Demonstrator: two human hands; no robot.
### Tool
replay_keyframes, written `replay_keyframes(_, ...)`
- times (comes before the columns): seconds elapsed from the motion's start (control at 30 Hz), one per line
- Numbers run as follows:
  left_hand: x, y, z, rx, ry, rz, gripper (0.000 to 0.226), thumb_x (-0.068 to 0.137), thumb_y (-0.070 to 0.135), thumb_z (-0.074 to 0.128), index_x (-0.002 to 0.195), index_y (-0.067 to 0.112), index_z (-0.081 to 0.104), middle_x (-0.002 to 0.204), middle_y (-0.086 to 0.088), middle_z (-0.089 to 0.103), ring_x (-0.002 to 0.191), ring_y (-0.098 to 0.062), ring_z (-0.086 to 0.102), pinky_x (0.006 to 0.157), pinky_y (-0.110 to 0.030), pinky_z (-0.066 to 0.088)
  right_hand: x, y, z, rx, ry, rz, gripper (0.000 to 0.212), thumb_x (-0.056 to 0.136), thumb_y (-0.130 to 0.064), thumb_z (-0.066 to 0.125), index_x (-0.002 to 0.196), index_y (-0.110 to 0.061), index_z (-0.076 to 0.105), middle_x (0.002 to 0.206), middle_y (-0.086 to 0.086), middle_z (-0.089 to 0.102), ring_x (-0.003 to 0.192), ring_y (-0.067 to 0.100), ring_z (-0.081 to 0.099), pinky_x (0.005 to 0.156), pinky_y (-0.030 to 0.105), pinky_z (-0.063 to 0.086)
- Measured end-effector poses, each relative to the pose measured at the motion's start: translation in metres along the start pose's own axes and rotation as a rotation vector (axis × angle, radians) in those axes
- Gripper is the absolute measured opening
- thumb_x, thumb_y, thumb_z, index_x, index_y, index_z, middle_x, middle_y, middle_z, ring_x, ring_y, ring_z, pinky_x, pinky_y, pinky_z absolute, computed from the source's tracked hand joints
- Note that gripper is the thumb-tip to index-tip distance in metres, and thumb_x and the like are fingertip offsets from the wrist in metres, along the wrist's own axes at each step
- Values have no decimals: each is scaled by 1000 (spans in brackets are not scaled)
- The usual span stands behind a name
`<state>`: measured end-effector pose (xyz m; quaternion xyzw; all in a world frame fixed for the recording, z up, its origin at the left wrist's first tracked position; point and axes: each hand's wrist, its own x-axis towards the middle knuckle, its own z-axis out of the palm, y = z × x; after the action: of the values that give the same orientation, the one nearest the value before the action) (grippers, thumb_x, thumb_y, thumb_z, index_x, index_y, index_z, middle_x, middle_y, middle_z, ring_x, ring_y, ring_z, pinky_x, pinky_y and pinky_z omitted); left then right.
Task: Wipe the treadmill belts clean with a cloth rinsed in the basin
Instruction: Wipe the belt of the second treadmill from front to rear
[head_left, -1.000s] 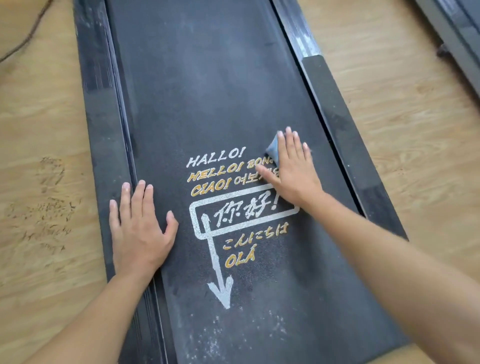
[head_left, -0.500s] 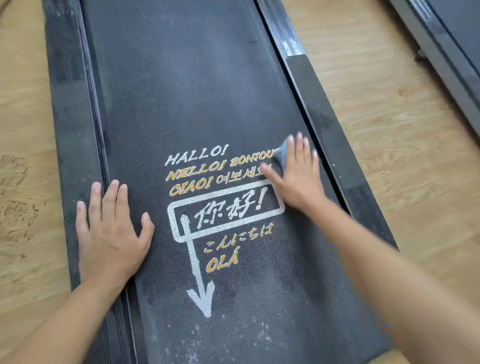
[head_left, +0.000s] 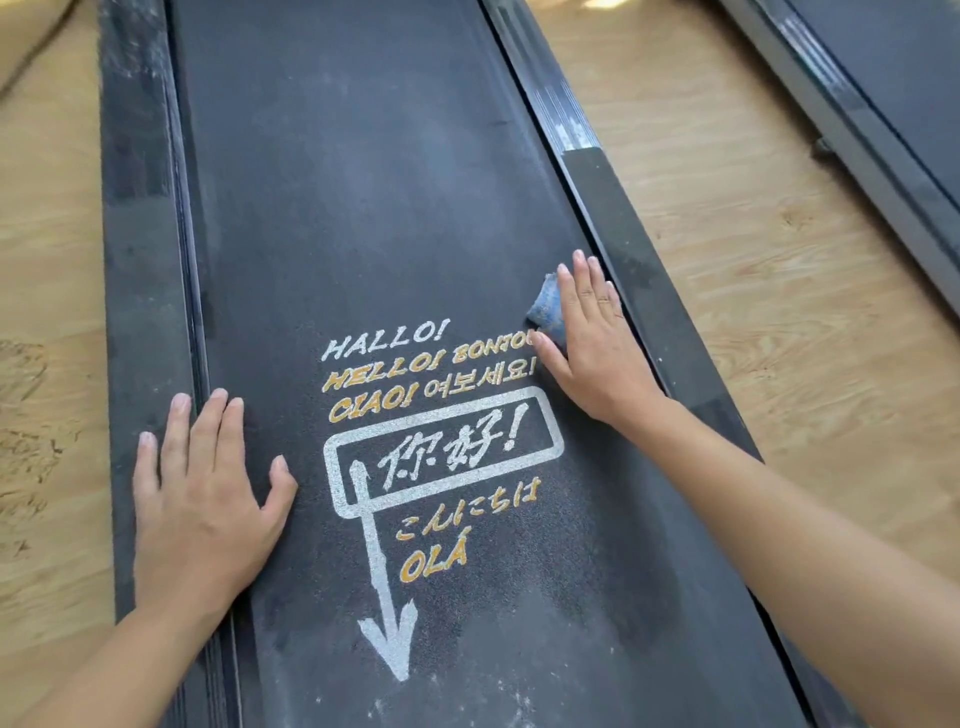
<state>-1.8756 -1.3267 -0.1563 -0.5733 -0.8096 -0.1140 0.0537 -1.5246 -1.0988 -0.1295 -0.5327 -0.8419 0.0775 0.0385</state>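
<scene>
A black treadmill belt runs up the middle of the head view, printed with white and yellow greetings and an arrow. My right hand presses flat on a small blue cloth at the belt's right edge, fingers straight; only the cloth's left part shows. My left hand rests flat, fingers spread, across the belt's left edge and the left side rail. Pale dust speckles the belt near the bottom.
The right side rail borders the belt. Wooden floor lies on both sides. A second treadmill runs along the top right corner. No basin is in view.
My right hand has slid the cloth rightward across the belt, from over the printed words to the right edge. My left hand stays planted on the left side.
</scene>
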Motion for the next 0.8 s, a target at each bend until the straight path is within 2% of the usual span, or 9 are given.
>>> replay_keyframes(0.1,-2,-1,1,23,-31,-11,74,98,46,39,158,3,42,169,-12,38,163,-32,19,132,-56,13,-2,-15,9,41,-173,3,97,101,-72,29,166,-6,-3,174,11,-14,160,22,-16,131,42,-4)
replay_keyframes(0.2,0,-1,0,20,-27,-6,73,99,45,39,159,4,41,169,-12,38,163,-32,20,132,-55,12,20,-13,15,39,-196,67,111,93,-84,28,165,-8,-8,173,8,-18,159,22,-18,129,41,-8)
replay_keyframes(0.37,-1,0,-1,5,-11,-4,73,98,45,40,158,3,42,169,-13,38,163,-33,21,132,-56,12,66,-3,-5,181,-201,183,103,98,-78,30,166,-9,-4,174,7,-14,160,20,-15,130,44,-6)
replay_keyframes(0.53,-1,2,-4,-7,-22,-6,74,97,45,40,158,4,40,169,-13,36,163,-32,19,132,-56,12,-37,8,2,133,-174,122,107,92,-86,22,166,-14,-6,174,2,-16,160,14,-16,131,41,-1)
replay_keyframes(0.67,-1,1,-3,-14,-27,-6,74,97,45,41,158,3,40,170,-13,36,163,-33,18,132,-56,10,-90,12,-2,79,-203,76,104,94,-81,28,167,-13,-2,173,1,-16,159,11,-18,130,34,-5)
replay_keyframes(0.73,-1,1,-3,-13,-29,-10,75,97,45,40,158,2,40,169,-13,36,163,-33,18,132,-56,10,-80,15,-7,128,-193,55,95,99,-71,35,167,-12,6,174,2,-8,160,12,-14,130,33,-4)
replay_keyframes(0.8,-1,0,-3,-10,-32,-7,75,97,45,40,158,2,40,169,-14,37,163,-33,19,131,-56,12,-63,15,-13,218,-132,26,77,106,-53,44,165,-9,23,174,5,8,161,15,-3,131,35,3)
